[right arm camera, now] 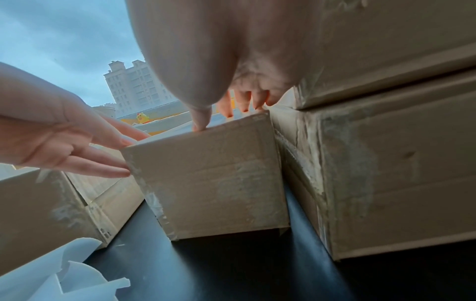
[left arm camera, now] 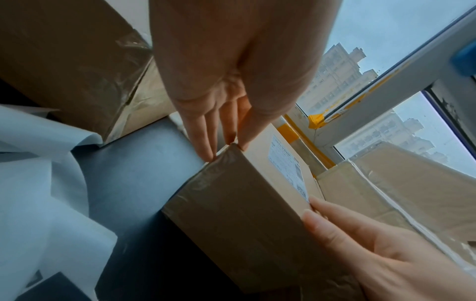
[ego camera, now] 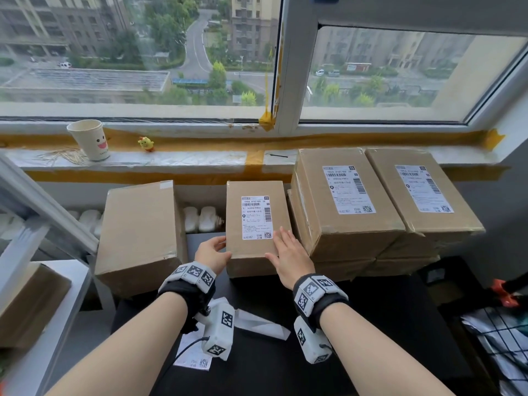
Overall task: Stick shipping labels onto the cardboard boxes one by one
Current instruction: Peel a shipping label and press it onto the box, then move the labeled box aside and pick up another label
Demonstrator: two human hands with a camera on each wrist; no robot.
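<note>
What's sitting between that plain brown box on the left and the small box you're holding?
Head view: between the unlabelled box and the small labelled box lies a gap showing white radiator fins and bare dark table.

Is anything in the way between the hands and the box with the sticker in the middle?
No. Both hands already touch the middle box: the left hand at its left edge, the right hand flat on its top.

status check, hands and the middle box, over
Left hand and right hand open, flat on the middle box. Label on top. Taller stack close on the right.
</note>
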